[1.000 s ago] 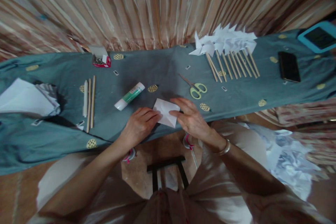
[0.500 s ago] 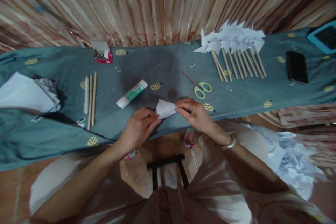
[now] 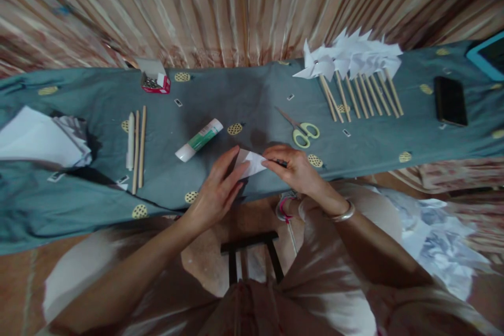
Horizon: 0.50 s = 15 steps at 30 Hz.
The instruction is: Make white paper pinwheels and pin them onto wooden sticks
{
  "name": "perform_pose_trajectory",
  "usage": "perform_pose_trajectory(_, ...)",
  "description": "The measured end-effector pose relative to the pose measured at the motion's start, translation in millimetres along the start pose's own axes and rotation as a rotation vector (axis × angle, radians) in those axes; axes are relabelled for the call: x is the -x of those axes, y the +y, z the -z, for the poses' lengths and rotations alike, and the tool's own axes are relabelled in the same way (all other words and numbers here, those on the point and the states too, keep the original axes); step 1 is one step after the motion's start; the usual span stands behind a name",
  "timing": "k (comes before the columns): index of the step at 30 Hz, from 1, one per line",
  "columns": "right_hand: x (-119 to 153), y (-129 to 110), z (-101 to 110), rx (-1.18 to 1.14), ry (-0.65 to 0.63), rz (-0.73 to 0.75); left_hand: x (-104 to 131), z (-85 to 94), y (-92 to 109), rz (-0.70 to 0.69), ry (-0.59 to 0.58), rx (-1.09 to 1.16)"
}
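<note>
A small folded piece of white paper (image 3: 255, 164) is held between both hands at the near edge of the cloth-covered table. My left hand (image 3: 216, 189) grips its left side, thumb and fingers on the paper. My right hand (image 3: 289, 167) pinches its right corner. Beyond my left hand lies a glue stick (image 3: 199, 140) with a green label. Scissors (image 3: 301, 131) with pale green handles lie beyond my right hand, blades pointing up and left.
White paper pinwheels (image 3: 354, 58) on sticks lie at the back right, left of a dark phone (image 3: 451, 101). Sticks (image 3: 139, 149), a red box of small metal pieces (image 3: 156, 83) and stacked white paper (image 3: 37, 136) are on the left. Crumpled paper (image 3: 444, 247) lies lower right.
My left hand has shifted its hold, its fingers now higher along the paper's left edge and the thumb over its face. The paper is slightly turned. My right hand keeps its pinch.
</note>
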State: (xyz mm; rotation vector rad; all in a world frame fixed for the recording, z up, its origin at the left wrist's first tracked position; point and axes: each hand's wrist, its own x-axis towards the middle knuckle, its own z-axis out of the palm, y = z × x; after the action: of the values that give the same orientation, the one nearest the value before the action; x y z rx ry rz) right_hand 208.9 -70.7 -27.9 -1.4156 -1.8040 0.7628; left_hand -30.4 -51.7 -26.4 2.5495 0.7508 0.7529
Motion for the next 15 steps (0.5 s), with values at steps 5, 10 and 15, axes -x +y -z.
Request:
perform_pose_trajectory(5, 1, 6, 8, -0.075, -0.056, 0.049, 2, 4.7, -2, -0.048, -0.02, 0.072)
perform_pose_trajectory(10, 8, 7, 23, -0.134, -0.193, 0.084, 1, 11.6, 5, -0.254, -0.069, -0.003)
perform_pose_trajectory(15, 11, 3, 25, -0.098, -0.197, 0.079, 1, 13.2, 3, -0.261, -0.088, -0.063)
